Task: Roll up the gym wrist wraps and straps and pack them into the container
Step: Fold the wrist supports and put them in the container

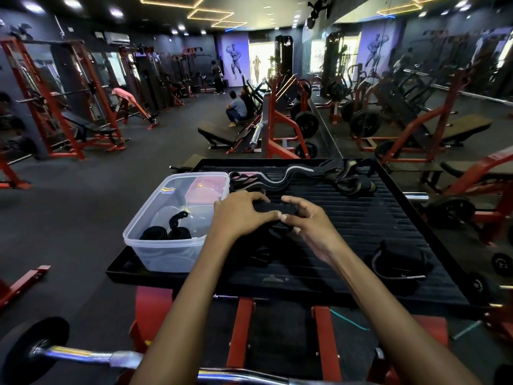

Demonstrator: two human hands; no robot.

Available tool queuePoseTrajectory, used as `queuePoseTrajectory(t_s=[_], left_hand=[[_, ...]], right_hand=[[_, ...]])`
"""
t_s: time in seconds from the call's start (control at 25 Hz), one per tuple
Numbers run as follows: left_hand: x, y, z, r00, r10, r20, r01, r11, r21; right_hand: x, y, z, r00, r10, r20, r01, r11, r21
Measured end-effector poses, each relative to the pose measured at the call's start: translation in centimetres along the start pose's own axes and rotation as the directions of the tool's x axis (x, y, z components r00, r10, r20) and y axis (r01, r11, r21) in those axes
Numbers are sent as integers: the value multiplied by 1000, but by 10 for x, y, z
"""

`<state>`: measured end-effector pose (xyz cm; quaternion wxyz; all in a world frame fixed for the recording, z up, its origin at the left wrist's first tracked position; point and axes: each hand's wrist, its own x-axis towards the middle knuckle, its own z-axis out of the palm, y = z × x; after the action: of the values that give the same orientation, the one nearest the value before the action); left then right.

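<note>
While gripped between left hand [239,215] and right hand [306,222], black wrap [273,208] half rolled, tail trailing beneath wrists; could loosen (slack fingers), unspooling before reaching clear container [177,218] just left of hands.

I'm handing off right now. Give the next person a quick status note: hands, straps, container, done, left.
Left hand and right hand both grip one black wrap, mid-roll, above the black tray.
Clear container stands on the tray's left side with two black rolls inside.
Left to do: finish this wrap, then the striped straps at the far edge and the black wrap at the near right.
</note>
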<state>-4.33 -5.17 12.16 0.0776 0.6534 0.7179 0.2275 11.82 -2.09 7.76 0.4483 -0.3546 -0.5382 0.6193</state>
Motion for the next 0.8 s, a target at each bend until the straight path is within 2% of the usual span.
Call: queuePoseTrajectory(t_s=[0.04,0.08,0.12,0.24,0.32,0.4,0.52,0.6,0.72,0.8], left_hand=[[-1,4,1,999,-24,-33,28,992,120],[0,6,4,998,-24,-59,33,985,167],[1,6,6,999,-12,-53,19,989,144],[2,1,7,998,-5,56,10,996,-86],[0,1,7,998,-50,47,51,999,-13],[-1,3,8,993,-113,-39,115,992,45],[-3,6,8,980,-145,-137,149,989,21],[-1,5,7,983,-142,-115,140,990,-24],[5,-1,5,995,-96,-4,93,973,-213],[7,-6,6,994,-55,98,88,920,-383]], right_hand=[[-1,0,1,999,-29,-40,26,997,-70],[-2,0,1,997,-41,-70,34,993,-109],[-1,1,2,995,-38,-91,27,993,-119],[-3,4,7,992,6,-130,-13,999,-53],[-3,8,12,983,-17,-181,0,996,-93],[-1,7,18,968,-89,-234,31,970,-241],[1,4,23,948,-181,-262,74,925,-372],[2,5,21,942,-221,-251,111,914,-390],[1,12,11,967,-164,-196,127,974,-186],[0,17,5,981,-98,-165,96,995,-20]])
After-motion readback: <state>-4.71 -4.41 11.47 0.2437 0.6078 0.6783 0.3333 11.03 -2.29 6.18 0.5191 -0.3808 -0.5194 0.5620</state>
